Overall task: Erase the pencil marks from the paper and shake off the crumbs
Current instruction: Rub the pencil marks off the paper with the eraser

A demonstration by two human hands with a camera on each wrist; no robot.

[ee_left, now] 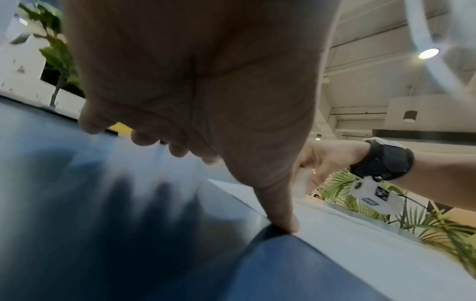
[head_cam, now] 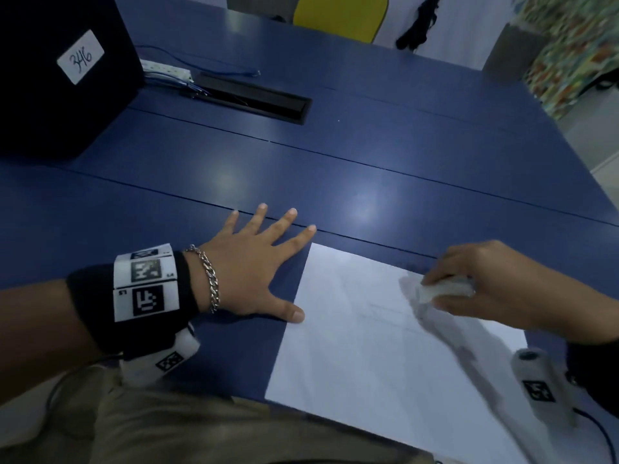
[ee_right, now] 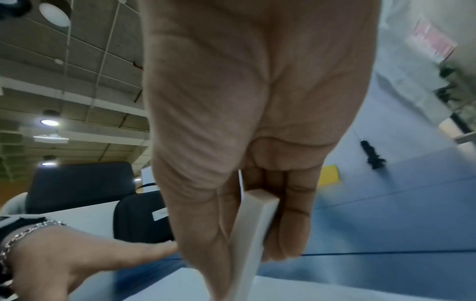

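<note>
We are pinching the eraser in our right hand, rubbing near the far edge of the paper. Our left hand is lying flat and spread on the table, only the thumb touching the sheet's near-side edge. Faint pencil marks are lying just inboard of the eraser. Better to be pressing more fingers onto the sheet, stroking short and light.
</note>
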